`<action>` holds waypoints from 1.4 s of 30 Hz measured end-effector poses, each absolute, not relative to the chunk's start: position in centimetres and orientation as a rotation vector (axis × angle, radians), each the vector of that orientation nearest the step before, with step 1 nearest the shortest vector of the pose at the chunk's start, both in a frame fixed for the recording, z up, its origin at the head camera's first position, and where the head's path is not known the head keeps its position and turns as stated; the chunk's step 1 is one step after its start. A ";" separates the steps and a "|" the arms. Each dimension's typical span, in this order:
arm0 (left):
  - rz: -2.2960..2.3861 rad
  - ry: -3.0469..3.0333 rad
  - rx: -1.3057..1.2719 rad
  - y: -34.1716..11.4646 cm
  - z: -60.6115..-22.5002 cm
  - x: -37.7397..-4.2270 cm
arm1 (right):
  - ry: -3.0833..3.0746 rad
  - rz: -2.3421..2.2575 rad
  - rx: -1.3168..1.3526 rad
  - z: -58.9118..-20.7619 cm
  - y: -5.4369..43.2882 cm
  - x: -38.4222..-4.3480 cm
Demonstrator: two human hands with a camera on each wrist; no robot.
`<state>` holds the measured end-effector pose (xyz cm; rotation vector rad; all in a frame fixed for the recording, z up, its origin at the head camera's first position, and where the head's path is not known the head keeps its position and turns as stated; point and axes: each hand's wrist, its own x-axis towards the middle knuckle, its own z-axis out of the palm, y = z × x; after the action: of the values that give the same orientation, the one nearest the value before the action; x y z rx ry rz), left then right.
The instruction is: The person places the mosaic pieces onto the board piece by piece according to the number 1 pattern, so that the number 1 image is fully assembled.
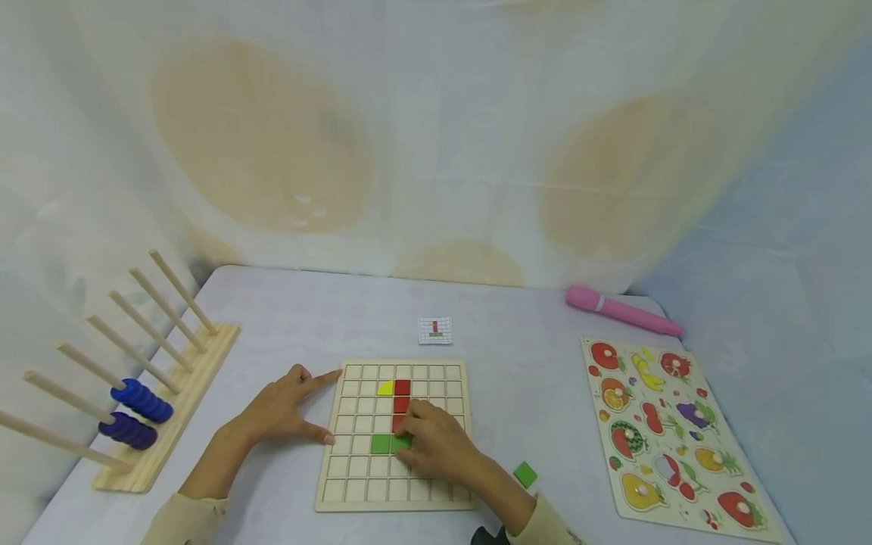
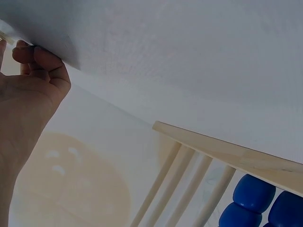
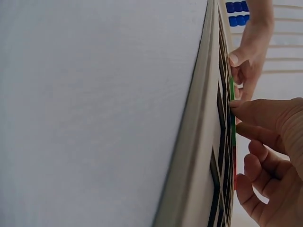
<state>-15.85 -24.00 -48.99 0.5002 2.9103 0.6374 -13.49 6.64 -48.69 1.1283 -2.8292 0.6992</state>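
A wooden grid board [image 1: 341, 490] lies on the table. Set in its squares are a yellow tile [image 1: 386, 388], a column of red tiles [image 1: 402, 387] and a green tile [image 1: 380, 444]. My right hand [image 1: 439, 445] pinches another green square tile [image 1: 400, 443] between thumb and index finger, at the square right of that green one. In the right wrist view its fingertips are right at the board's surface. My left hand [image 1: 286, 409] spreads thumb and index finger against the board's left edge; its other fingers are bent. One more green tile [image 1: 525, 474] lies loose beside my right forearm.
Behind the board is a small pattern card [image 1: 435, 330]. To the left stands a wooden peg rack [image 1: 197, 378] with blue beads [image 1: 141, 400] on two pegs. A fruit puzzle board [image 1: 643, 431] and a pink marker-shaped stick [image 1: 623, 310] lie on the right.
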 end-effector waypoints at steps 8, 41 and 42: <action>0.652 2.889 0.481 -23.9 -48.7 -15.7 | -2.851 0.667 1.094 -48.3 6.7 -13.1; 0.645 2.912 0.520 -23.9 -48.8 -15.7 | -2.895 1.140 0.766 -47.7 15.1 -10.3; 0.647 2.914 0.523 -23.9 -48.8 -15.7 | -2.890 1.137 0.750 -47.8 15.5 -10.2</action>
<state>-15.69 -23.94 -48.78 0.5228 2.9138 0.6469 -10.22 15.46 -47.77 0.7496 -2.8904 1.1373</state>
